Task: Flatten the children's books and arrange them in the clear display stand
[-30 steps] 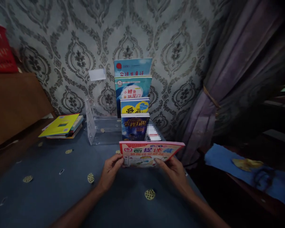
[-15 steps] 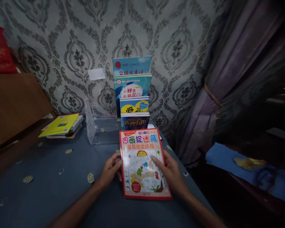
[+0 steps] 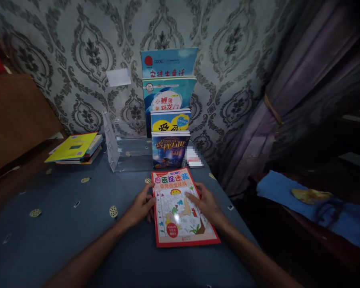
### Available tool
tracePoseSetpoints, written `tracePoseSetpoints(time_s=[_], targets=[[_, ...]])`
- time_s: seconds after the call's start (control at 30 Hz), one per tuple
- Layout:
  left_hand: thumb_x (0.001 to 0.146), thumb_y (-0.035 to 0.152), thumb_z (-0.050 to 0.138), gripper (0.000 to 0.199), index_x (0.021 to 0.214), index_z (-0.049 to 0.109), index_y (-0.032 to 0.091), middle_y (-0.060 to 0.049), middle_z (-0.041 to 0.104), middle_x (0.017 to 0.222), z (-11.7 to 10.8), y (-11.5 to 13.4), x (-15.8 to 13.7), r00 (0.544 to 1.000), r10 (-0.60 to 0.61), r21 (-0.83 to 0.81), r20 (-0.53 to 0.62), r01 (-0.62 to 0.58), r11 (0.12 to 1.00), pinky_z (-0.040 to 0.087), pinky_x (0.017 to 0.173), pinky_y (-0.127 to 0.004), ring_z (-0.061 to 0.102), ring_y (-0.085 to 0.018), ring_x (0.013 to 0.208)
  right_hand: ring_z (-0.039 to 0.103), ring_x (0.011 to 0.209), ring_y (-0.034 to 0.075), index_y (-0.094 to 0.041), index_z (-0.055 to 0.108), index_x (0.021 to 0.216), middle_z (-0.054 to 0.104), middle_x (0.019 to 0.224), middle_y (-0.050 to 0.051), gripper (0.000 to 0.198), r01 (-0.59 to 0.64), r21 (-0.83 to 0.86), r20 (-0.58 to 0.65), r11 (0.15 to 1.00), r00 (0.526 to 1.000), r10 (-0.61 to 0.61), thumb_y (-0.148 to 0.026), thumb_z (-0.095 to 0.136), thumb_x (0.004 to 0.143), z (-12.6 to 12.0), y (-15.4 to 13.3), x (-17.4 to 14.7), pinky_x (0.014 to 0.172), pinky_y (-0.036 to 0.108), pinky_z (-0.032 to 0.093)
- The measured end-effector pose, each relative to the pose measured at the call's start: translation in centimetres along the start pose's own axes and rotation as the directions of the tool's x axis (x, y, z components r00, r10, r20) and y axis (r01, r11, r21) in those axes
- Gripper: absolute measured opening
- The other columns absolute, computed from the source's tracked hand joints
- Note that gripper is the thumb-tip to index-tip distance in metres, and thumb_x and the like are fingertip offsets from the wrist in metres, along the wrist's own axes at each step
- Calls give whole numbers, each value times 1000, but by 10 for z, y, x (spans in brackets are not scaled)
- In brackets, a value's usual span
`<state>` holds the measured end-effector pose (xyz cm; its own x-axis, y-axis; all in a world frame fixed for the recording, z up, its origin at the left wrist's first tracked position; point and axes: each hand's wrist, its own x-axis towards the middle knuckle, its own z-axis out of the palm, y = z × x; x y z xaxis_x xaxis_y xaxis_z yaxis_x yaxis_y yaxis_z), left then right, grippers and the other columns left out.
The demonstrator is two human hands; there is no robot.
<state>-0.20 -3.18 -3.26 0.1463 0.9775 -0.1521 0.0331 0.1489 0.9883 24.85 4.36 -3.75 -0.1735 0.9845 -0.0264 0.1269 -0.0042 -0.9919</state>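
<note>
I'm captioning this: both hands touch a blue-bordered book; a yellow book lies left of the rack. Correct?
No: the book the left hand and right hand touch is bordered red, not blue, as the head view shows. The rest stands.

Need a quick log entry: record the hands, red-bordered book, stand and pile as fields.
Left hand: at left edge of the red-bordered book
Right hand: at its right edge, thumb on cover
Red-bordered book: cover up, in front of the clear stand
Clear stand: books upright in its right part
Pile: left of stand, yellow book on top
</note>
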Motion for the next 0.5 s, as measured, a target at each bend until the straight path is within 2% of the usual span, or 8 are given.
tracePoseSetpoints(time_s=[0.1, 0.2, 0.37, 0.43, 0.5], targets=[[82, 58, 64, 78, 141, 33, 19, 9, 59, 66, -3, -4, 4, 1000, -24, 31, 17, 24, 999, 38, 33, -14, 59, -10, 40, 73, 69, 25, -20, 53, 119, 75, 84, 4, 59, 26, -108, 5, 994, 1000, -25, -47, 73, 70, -2, 1, 5, 60, 37, 59], [84, 54, 62, 78, 145, 30, 18, 8, 60, 68, -6, -4, 7, 999, -36, 79, 20, 35, 996, 35, 33, -14, 59, -10, 40, 72, 75, 25, -19, 56, 120, 75, 90, 6, 50, 112, -285, 26, 952, 994, -109, -44, 65, 77, -4, 0, 5, 67, 39, 58], [89, 46, 58, 67, 145, 34, 19, 8, 59, 68, -12, 7, 8, 999, -16, 275, 35, 6, 961, 33, 35, -14, 54, -7, 38, 70, 96, 28, -20, 57, 127, 74, 108, 10, 42, 283, -566, 76, 774, 953, -292, -35, 54, 88, -2, 1, -2, 84, 43, 55], [93, 40, 54, 54, 142, 42, 19, 7, 59, 65, -14, 13, 10, 999, 48, 447, 7, -46, 893, 36, 39, -16, 53, -8, 40, 70, 96, 28, -21, 57, 129, 72, 112, 10, 40, 300, -678, 104, 671, 943, -316, -33, 52, 92, -1, 0, -6, 82, 41, 54], [95, 34, 52, 41, 134, 52, 20, 3, 62, 68, -17, 18, 13, 986, 159, 655, -43, -92, 750, 44, 49, -21, 59, -13, 51, 69, 93, 27, -22, 58, 130, 70, 113, 11, 37, 290, -780, 129, 555, 942, -311, -34, 50, 95, -2, -2, -9, 76, 37, 53]])
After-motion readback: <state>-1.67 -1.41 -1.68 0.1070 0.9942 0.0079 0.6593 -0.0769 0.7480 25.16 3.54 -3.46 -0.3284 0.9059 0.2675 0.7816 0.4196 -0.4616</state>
